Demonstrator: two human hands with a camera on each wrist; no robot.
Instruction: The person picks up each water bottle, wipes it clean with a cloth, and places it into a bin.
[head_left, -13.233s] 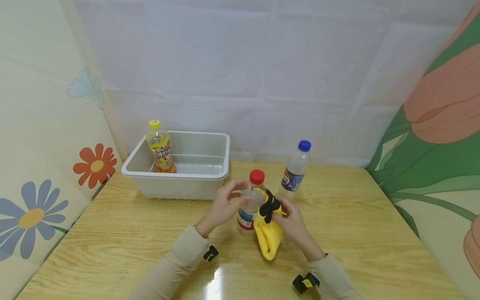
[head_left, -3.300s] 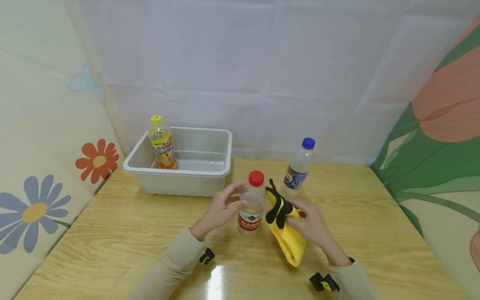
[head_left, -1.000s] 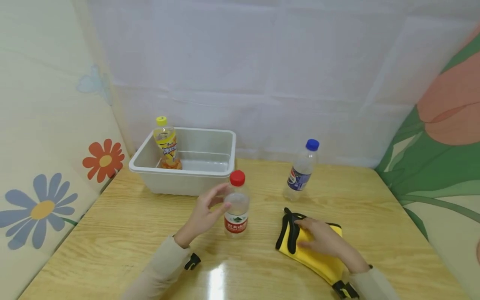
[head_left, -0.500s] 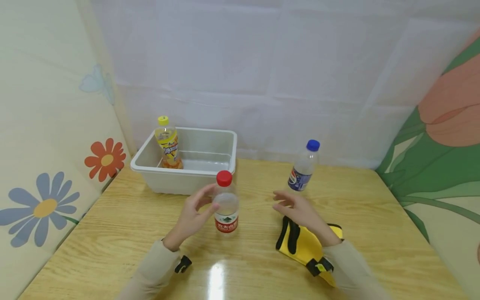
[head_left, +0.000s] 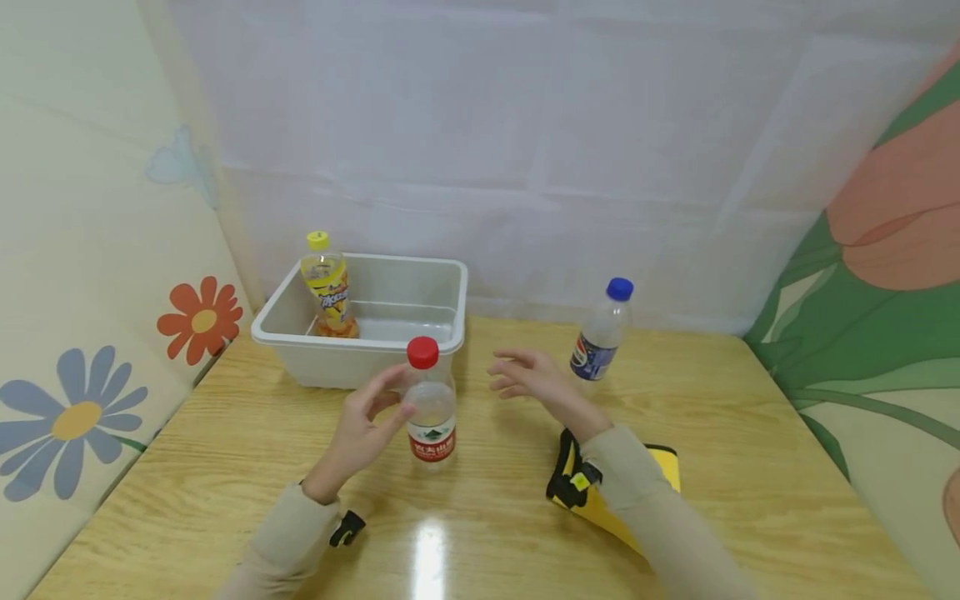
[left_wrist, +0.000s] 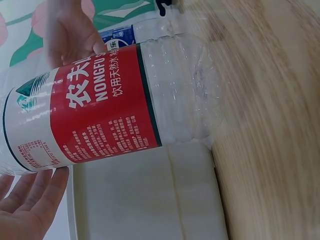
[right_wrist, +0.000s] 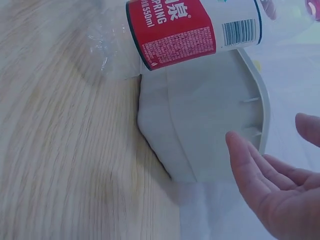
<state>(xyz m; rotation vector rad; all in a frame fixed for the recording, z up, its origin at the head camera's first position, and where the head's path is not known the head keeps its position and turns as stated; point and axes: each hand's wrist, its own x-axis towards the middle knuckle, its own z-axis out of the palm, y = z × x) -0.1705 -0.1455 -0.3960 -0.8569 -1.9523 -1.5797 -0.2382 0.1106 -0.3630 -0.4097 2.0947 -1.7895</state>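
My left hand (head_left: 360, 429) holds an upright plastic water bottle (head_left: 432, 437) with a red cap and a red-and-white label, thumb and fingers round its left side. In the left wrist view the bottle's clear base shows low over the wooden table, with fingers (left_wrist: 37, 200) against the label. My right hand (head_left: 532, 379) is in the air to the right of the bottle, fingers loosely bent and holding nothing. A folded yellow cloth (head_left: 666, 462) with black edging lies on the table, partly hidden under the right forearm.
A pale grey plastic bin (head_left: 360, 367) stands behind the water bottle. Inside it, on the left, leans a yellow-capped drink bottle (head_left: 332, 292). A blue-capped Pepsi bottle (head_left: 595, 354) stands at the back right, beyond the right wrist. White fabric hangs behind the table (head_left: 750, 442).
The right hand has put the yellow cloth down, let go and moved left toward the bottle. My left hand has shifted left together with the water bottle.
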